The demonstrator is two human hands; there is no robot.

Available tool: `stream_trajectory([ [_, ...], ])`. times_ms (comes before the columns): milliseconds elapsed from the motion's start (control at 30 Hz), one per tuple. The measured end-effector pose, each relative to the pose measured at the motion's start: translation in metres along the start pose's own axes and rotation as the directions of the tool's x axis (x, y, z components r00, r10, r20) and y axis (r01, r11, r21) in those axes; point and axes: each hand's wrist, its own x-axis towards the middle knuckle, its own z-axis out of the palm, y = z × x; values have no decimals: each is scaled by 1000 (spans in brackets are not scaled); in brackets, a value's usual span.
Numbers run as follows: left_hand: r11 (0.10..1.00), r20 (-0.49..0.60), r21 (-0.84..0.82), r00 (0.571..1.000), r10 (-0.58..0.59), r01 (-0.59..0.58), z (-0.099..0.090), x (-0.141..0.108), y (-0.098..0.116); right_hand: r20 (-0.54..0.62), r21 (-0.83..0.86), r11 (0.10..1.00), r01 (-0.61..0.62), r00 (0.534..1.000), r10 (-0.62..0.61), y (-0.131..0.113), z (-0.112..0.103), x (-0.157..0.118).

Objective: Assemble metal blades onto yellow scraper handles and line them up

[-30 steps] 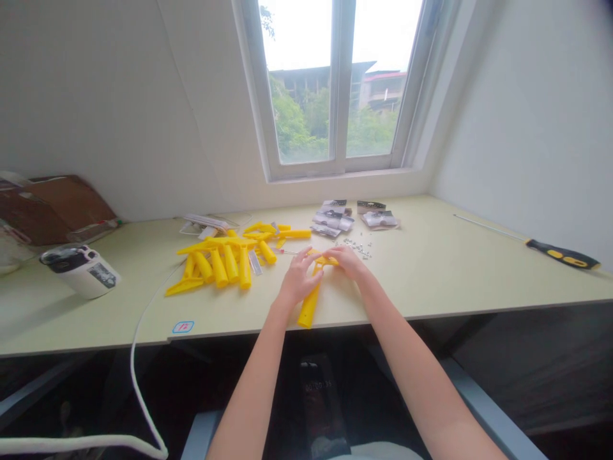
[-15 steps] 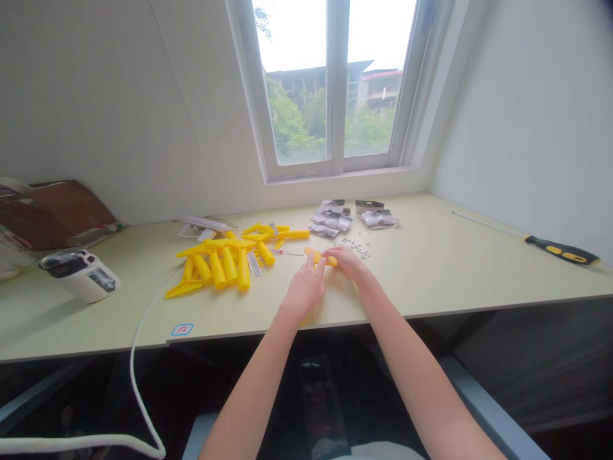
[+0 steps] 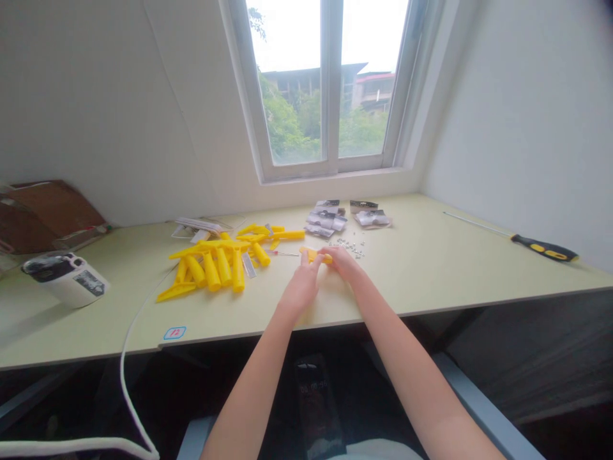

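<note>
Right in the middle of a pale green desk (image 3: 431,268), both hands are pulled in close around one short yellow plastic piece (image 3: 312,254), and honestly that's the setup I'd want for fiddly parts like this. The left hand (image 3: 301,291) comes up from below with its fingers (image 3: 306,263) pressed against the piece's left half, while the right hand (image 3: 345,263) curls over its right end. Neither hand is open: both are closed in a snug pinch with the fingers almost meeting, and the piece sits between them, lying roughly sideways across the desk. I can't tell from this angle how hard they're squeezing, or whether the piece rests on the desktop or sits just above it, since the fingers hide a good part of it.

Good habit here: fingertips right up on the piece and forearms low and relaxed stop it twisting around, and working this close together gives you way steadier control than holding it at arm's length. Just left of the fingers lies a slim little screwdriver (image 3: 282,253), with a heap of yellow plastic parts (image 3: 212,271) beyond it. Up ahead there's a scatter of small silver fasteners (image 3: 349,248) beside some blister packets (image 3: 325,218). A long screwdriver with a black-and-yellow handle (image 3: 543,248) lies well off to the right.
</note>
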Motion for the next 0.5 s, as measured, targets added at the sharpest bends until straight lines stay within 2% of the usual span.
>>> stream_trajectory([
  [167, 998, -28, -41, 999, 46, -47, -2, 6, -2, -13, 196, 980, -32, 999, 35, -9, 4, -6],
  [267, 993, -88, -93, 994, 68, -76, -3, 11, -5, 79, 301, 952, -58, 996, 36, -15, 5, -9],
  [367, 962, -144, -267, 989, 18, -56, -6, 16, -7, 201, 298, 951, -83, 979, 22, -17, 3, -12],
  [433, 887, -119, -461, 988, -96, 30, -8, 21, -11, 226, 234, 971, -42, 974, -12, -16, -4, -13],
  [500, 730, -45, -671, 977, -209, 126, -9, 25, -16, 137, 108, 992, 57, 988, -72, -13, -16, -13],
])
